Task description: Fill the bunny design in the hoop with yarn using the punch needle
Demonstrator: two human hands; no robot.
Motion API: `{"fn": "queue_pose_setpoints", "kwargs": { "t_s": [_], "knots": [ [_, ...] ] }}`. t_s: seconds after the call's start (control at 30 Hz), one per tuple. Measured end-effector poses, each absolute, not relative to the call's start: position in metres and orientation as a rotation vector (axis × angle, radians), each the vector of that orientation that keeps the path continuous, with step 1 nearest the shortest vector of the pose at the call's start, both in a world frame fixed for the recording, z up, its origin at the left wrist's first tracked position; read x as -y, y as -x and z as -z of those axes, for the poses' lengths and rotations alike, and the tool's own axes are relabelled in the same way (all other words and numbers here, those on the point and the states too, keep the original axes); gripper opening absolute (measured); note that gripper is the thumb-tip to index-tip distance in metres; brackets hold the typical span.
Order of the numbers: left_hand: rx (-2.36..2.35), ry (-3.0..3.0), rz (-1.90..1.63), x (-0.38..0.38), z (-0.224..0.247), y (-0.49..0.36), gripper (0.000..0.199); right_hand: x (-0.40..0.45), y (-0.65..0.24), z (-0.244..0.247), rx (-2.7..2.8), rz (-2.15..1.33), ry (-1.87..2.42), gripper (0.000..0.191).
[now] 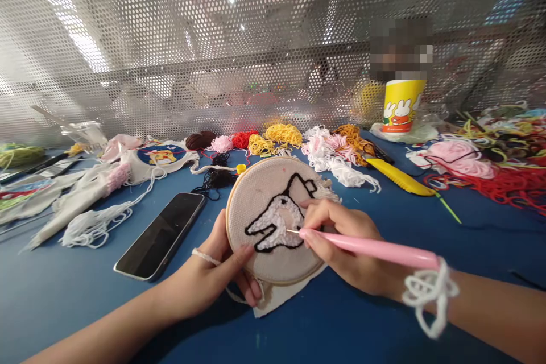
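My left hand grips the lower left rim of a round embroidery hoop, thumb on the front and fingers behind. Cream cloth is stretched in the hoop, bearing a black-outlined rabbit figure partly filled with white loops. Closed around a pink punch needle, my right hand rests near the hoop's right side. The metal tip of the needle meets the cloth inside the outline. White yarn hangs in loops from the handle's back end. A strand also runs round my left hand.
A black phone lies left of the hoop. Yarn bundles line the back, beside a yellow cutter. A yellow cup stands at back right, with tangled red yarn nearby. Behind rises a perforated metal panel.
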State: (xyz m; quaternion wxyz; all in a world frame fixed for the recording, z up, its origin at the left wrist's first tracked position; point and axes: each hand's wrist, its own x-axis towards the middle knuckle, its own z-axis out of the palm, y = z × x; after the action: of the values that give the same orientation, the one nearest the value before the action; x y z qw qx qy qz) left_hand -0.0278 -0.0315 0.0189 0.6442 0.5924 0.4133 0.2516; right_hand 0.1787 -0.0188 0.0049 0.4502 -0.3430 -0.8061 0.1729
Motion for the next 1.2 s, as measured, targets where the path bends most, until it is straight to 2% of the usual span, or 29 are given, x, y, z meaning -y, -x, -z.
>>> {"fn": "queue_pose_setpoints", "kwargs": {
  "t_s": [0.17,0.7,0.93,1.2],
  "knots": [
    [-0.978,-1.341,-0.596,0.0322,-0.0184,0.0264,0.054,0.0170,-0.1834,-0.0055,1.929,-0.569,0.902,0.016],
    [-0.923,-1.367,-0.598,0.0295,-0.0146,0.0280,0.051,0.0169,-0.1810,-0.0029,1.899,-0.534,0.890,0.011],
    [-0.879,-1.401,-0.616,0.0325,-0.0137,0.0291,0.055,0.0167,-0.1794,-0.0064,1.967,-0.363,0.879,0.010],
    [-0.866,-1.477,-0.600,0.0359,-0.0153,0.0301,0.058,0.0144,-0.1760,-0.0020,2.109,0.009,0.589,0.012]
  ]
}}
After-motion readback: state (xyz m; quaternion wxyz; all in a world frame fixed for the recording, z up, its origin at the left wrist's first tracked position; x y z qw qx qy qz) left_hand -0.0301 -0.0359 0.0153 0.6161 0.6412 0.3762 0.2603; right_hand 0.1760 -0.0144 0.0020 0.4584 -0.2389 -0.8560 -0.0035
